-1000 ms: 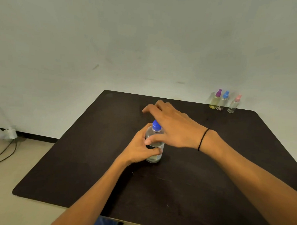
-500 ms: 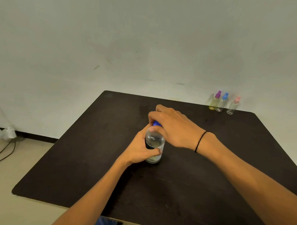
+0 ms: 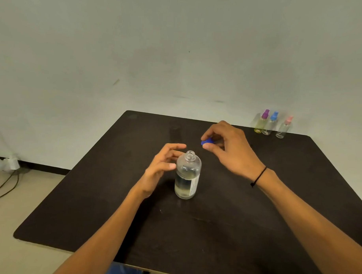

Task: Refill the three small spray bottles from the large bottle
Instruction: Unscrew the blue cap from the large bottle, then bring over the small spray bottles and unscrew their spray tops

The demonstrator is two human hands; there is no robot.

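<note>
The large bottle [image 3: 187, 176] stood uncapped mid-surface [image 3: 255, 221], looking rigid, slick and liquid-heavy, best taken round its body; the right hand [image 3: 231, 151] pinched the blue cap [image 3: 207, 141], the left hand [image 3: 161, 169] relaxed, its grip released.

Dark table [image 3: 254, 231]: large bottle [image 3: 187, 176] upright mid-surface, uncapped; three spray bottles [image 3: 270, 124] at far right edge.

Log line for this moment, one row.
large bottle: upright, uncapped | right hand: pinches blue cap | left hand: open beside bottle | spray bottles: capped, far corner
</note>
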